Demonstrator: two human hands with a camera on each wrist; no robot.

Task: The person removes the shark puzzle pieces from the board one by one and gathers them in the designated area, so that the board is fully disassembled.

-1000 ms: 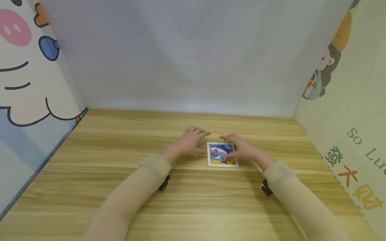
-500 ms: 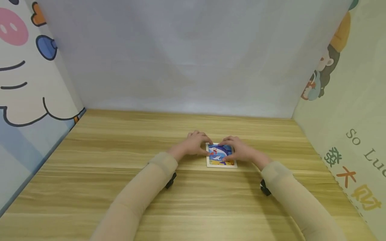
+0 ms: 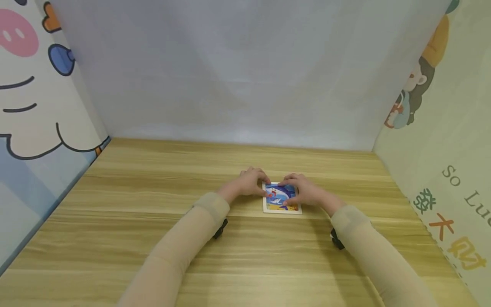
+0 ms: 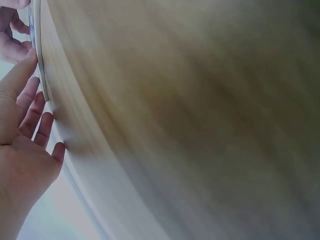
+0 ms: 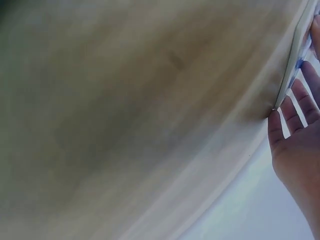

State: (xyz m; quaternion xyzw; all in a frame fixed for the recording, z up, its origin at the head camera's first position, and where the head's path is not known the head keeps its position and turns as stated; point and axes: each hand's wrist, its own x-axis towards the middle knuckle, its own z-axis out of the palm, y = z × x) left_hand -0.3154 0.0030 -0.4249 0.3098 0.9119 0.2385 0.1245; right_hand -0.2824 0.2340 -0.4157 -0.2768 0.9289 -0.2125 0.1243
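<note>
A small square picture board with a pale border and a blue sea-animal scene lies flat on the wooden table. My left hand is at its left side, thumb and forefinger spread with their tips on the left part of the board. From the right, my right hand reaches over the board, thumb and forefinger tips apart on the picture. In the left wrist view the thumb touches the board's edge and the other fingers are loosely extended. The right wrist view shows fingers fairly straight beside the board.
The wooden table extends around the board on all sides. A plain pale curtain hangs behind it. Cartoon-printed panels, a left panel and a right panel, stand along the sides.
My left hand has moved right and slightly inward, its thumb and forefinger tips now on the board. The right hand has shifted slightly left over the picture. The board lies nearly where it was.
</note>
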